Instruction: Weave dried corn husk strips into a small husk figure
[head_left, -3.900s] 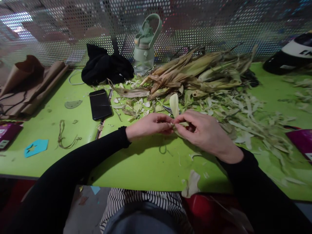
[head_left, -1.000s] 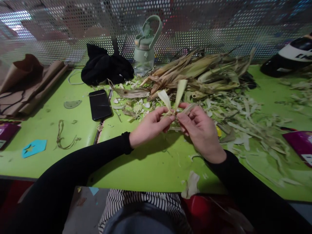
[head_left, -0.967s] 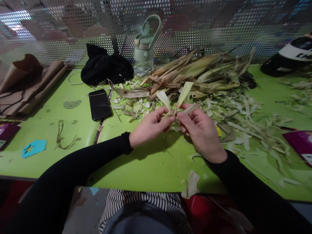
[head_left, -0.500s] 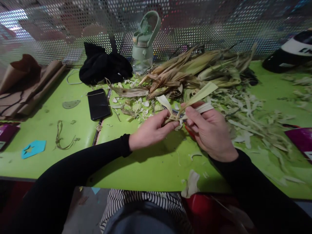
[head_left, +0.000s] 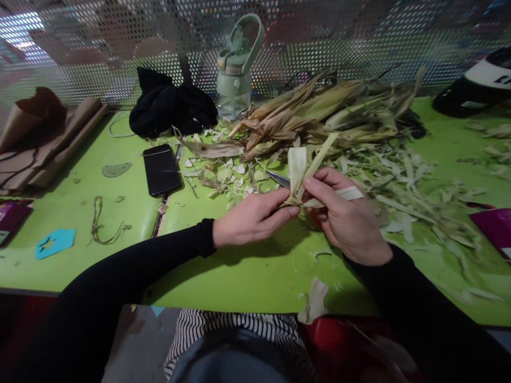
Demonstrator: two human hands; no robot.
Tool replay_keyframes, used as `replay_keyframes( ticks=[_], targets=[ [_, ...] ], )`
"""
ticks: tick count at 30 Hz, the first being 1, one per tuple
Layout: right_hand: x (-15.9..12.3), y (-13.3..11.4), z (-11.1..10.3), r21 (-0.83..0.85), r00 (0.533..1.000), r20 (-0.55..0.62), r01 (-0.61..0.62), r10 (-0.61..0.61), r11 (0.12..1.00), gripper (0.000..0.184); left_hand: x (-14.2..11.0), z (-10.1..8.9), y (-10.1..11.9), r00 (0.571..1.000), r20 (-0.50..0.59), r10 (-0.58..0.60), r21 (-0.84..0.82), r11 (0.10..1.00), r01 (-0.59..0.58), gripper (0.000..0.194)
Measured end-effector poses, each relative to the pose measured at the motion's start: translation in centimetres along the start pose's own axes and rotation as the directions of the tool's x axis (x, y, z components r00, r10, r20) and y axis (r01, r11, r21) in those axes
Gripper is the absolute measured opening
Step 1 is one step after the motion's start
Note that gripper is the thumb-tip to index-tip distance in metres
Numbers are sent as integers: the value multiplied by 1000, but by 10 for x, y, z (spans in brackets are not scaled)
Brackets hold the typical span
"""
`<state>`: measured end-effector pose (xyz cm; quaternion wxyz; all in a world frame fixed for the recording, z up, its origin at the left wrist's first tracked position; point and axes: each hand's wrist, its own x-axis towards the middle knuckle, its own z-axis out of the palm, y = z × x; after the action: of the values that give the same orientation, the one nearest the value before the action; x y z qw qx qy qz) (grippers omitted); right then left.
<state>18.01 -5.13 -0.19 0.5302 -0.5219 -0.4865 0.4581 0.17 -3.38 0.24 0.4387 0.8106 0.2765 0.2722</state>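
Scissors (head_left: 278,179) and husk scraps (head_left: 405,176) on a table (head_left: 231,279) suggest a craft workspace.

Metal blade (head_left: 276,178) partly hidden behind husk strip (head_left: 297,167), rightmost purple packet (head_left: 493,227) cut off.

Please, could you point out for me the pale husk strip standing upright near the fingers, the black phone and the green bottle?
Pale husk strip (head_left: 297,166), head view: middle of its upright part.
Black phone (head_left: 162,171), head view: middle of its screen.
Green bottle (head_left: 232,85), head view: its opaque green body.
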Motion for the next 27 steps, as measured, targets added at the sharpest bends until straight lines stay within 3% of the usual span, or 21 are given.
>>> replay_keyframes(
  ticks=[4, 9, 12, 17, 22, 24, 27],
  targets=[
    [-3, -4, 0, -24, 993, 112, -46, 48, 999, 27, -3, 2, 2, 996, 91, -3, -17, 1000, 4, 22],
    [-5, -8, 3, 28, 998, 34, -50, 49, 998, 28, -5, 0, 2, 995, 92, -33, -105, 994, 43, 35],
    [-5, -7, 3, 39, 996, 76, -47, 44, 998, 27, -3, -2, 0, 990, 109, -85, -184, 977, 104, 37],
    [-5, 0, 5, 14, 994, 107, -40, 38, 999, 26, 0, -4, -1, 945, 281, -168, -287, 925, 250, 37],
    [-6, -5, 6, 56, 988, 117, -106, 99, 993, 31, 1, -3, 4, 870, 418, -262, -437, 781, 446, 30],
    [-5, -9, 4, 35, 987, 132, -94, 88, 995, 38, 3, 0, 4, 867, 387, -313, -541, 685, 488, 27],
    [-2, -11, -1, -96, 993, 117, -25, 36, 995, 43, 6, 2, 1, 874, 252, -415, -680, 566, 465, 26]
  ],
)
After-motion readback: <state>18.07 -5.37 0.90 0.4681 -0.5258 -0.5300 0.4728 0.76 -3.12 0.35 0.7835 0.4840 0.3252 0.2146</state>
